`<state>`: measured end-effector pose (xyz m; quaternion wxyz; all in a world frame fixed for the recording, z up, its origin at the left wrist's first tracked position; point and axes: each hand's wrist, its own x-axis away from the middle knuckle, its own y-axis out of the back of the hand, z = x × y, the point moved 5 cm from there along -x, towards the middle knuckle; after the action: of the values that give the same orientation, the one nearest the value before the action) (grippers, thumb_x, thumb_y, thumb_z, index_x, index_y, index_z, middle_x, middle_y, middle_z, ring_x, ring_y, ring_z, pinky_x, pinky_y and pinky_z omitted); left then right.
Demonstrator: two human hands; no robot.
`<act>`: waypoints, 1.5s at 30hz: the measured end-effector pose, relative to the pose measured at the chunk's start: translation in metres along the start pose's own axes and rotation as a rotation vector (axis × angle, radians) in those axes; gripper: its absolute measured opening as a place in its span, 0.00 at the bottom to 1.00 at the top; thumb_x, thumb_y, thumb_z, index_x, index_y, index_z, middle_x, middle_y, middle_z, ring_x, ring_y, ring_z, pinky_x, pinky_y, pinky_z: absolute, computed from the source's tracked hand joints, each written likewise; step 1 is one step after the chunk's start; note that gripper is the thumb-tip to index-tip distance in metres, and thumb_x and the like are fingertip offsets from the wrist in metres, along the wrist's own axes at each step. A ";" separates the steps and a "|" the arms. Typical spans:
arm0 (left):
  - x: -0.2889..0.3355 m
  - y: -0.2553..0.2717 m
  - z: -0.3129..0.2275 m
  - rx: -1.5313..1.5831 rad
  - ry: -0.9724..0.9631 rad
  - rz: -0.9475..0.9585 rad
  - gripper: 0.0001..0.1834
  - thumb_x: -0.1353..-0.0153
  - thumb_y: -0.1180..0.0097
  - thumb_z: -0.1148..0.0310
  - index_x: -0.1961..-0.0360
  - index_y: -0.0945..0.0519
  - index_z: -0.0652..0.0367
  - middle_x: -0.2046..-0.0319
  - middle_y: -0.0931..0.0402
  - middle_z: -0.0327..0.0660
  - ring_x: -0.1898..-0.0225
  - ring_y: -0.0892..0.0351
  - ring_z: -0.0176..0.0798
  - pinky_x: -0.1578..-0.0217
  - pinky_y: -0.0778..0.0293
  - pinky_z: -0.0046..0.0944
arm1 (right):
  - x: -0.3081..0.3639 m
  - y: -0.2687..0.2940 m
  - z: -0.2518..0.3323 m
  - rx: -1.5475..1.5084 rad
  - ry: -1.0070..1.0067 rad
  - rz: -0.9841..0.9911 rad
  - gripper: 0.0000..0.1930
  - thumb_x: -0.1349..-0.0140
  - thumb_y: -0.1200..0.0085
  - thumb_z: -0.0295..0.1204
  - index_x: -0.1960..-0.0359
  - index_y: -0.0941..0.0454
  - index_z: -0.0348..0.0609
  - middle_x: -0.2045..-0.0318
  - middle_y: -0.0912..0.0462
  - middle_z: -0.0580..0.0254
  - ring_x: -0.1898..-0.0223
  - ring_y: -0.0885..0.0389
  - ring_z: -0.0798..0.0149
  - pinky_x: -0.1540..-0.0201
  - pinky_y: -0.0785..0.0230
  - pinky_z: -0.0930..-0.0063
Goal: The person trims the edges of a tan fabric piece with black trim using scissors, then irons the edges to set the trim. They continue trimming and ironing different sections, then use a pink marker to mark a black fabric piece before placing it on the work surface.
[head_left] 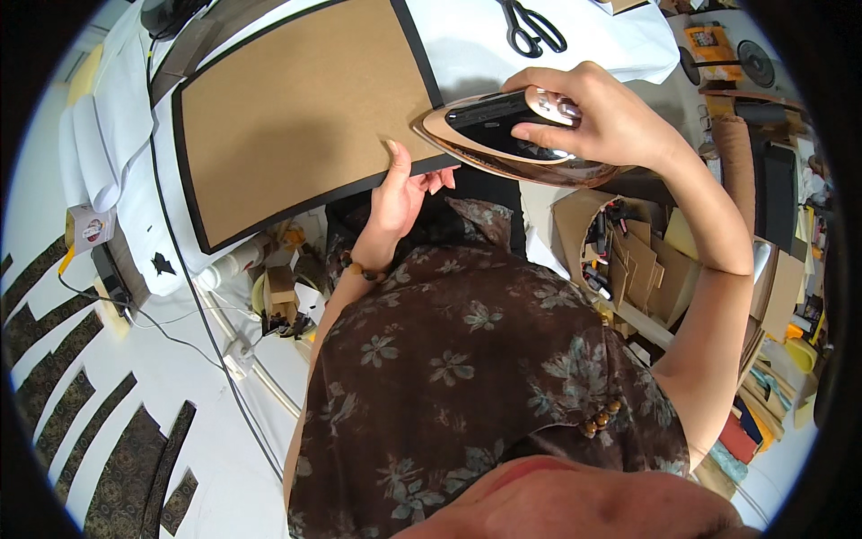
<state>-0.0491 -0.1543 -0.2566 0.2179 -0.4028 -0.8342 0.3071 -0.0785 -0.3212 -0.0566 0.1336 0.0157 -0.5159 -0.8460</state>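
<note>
While the right hand (602, 117) grips the iron (503, 135) round its handle, the left hand (395, 202) pinches the lower edge of the board (305, 108), thumb on top and fingers tucked underneath. From where I stand, the board lies over the near side of the bench (611, 45), its brown face up, and its lower edge seems to jut out towards the body. The iron's nose points leftwards over the right part of the black border (419, 54), close to the lower right corner. I cannot tell whether the sole presses there or hangs just above.

To press this well, I would keep the sole level along the border and let the weight bear evenly, rather than digging in with the nose. The corner likely needs the most care, since a tilted iron could crease or drag the strip. I would also prop the overhanging edge firmly from below, as pressure there might make it dip. Those left fingers sit near the nose, so shifting them further left along the edge would be wiser. Beyond the board, the scissors (534, 31) lie well clear of the iron.
</note>
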 end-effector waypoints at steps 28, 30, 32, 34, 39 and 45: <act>0.017 -0.021 -0.029 0.090 0.063 -0.027 0.12 0.29 0.53 0.66 0.64 0.24 0.65 0.75 0.23 0.42 0.80 0.34 0.28 0.80 0.38 0.29 | 0.047 -0.028 -0.055 -0.978 0.009 -0.842 0.33 0.46 0.38 0.50 0.51 0.25 0.30 0.70 0.17 0.56 0.83 0.23 0.71 0.83 0.33 0.82; 0.014 -0.020 -0.027 0.073 0.085 -0.043 0.11 0.30 0.51 0.65 0.64 0.24 0.64 0.75 0.25 0.39 0.81 0.36 0.28 0.80 0.39 0.29 | 0.046 -0.029 -0.056 -0.940 -0.050 -0.816 0.33 0.46 0.38 0.50 0.51 0.25 0.30 0.70 0.17 0.56 0.83 0.23 0.72 0.83 0.34 0.82; 0.013 -0.018 -0.021 0.099 0.094 -0.048 0.11 0.30 0.50 0.65 0.64 0.24 0.64 0.75 0.26 0.38 0.81 0.36 0.28 0.80 0.40 0.28 | 0.048 -0.033 -0.050 -0.936 -0.060 -0.806 0.31 0.45 0.39 0.49 0.51 0.24 0.31 0.71 0.18 0.58 0.83 0.25 0.74 0.83 0.35 0.82; 0.011 -0.024 -0.030 0.093 0.096 -0.104 0.11 0.30 0.50 0.65 0.65 0.25 0.63 0.77 0.28 0.37 0.81 0.37 0.27 0.79 0.38 0.29 | 0.051 -0.037 -0.044 -0.942 -0.062 -0.819 0.30 0.44 0.39 0.49 0.52 0.24 0.31 0.72 0.18 0.58 0.84 0.26 0.74 0.83 0.36 0.82; 0.015 -0.031 -0.026 0.066 0.141 0.026 0.15 0.29 0.53 0.62 0.65 0.25 0.65 0.82 0.35 0.35 0.81 0.40 0.27 0.78 0.40 0.30 | 0.047 -0.022 -0.055 -0.903 -0.088 -0.854 0.27 0.41 0.42 0.46 0.52 0.24 0.31 0.76 0.19 0.61 0.84 0.26 0.74 0.83 0.36 0.83; 0.015 -0.027 -0.020 0.014 0.131 -0.002 0.16 0.27 0.58 0.61 0.66 0.26 0.63 0.86 0.39 0.33 0.83 0.44 0.27 0.79 0.45 0.31 | 0.051 -0.022 -0.031 -0.777 -0.055 -0.759 0.24 0.42 0.40 0.41 0.52 0.23 0.32 0.71 0.18 0.61 0.81 0.28 0.79 0.80 0.36 0.86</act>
<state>-0.0606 -0.1483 -0.2223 0.2752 -0.4198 -0.8163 0.2857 -0.1273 -0.3505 -0.0849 -0.1989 0.1282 -0.1266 -0.9633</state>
